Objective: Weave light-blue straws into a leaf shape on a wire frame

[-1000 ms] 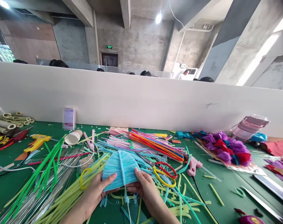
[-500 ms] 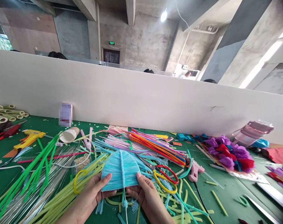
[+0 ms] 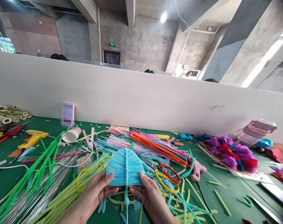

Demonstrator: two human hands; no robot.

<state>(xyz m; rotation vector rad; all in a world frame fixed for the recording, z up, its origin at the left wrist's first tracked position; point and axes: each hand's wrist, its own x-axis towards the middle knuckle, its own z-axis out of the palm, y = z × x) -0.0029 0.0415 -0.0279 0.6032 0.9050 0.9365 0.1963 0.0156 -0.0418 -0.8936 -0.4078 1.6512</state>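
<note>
Between my two hands is a light-blue half-oval leaf shape (image 3: 118, 166) made of pipe cleaners, with a raised rib down its middle and a pale stem hanging below. My left hand (image 3: 101, 188) pinches its lower left corner, thumb on top and fingers beneath. At the lower right corner my right hand (image 3: 149, 189) grips it the same way. Scissors (image 3: 168, 177) with red and yellow handles lie just right of the leaf. Yellow-green pipe cleaners (image 3: 64, 196) spread under and beside my left forearm.
A bundle of orange pipe cleaners (image 3: 157, 146) lies behind the leaf. A pink glue gun (image 3: 197, 169) is to the right, a yellow glue gun (image 3: 33, 139) far left. Green strips (image 3: 44, 165) cover silver wires. A white partition (image 3: 132, 96) closes the back; a pink bottle (image 3: 255, 132) stands right.
The leaf and both hands sit slightly farther right and a little lower, while the whole view has shifted slightly. My grip on the leaf is unchanged.
</note>
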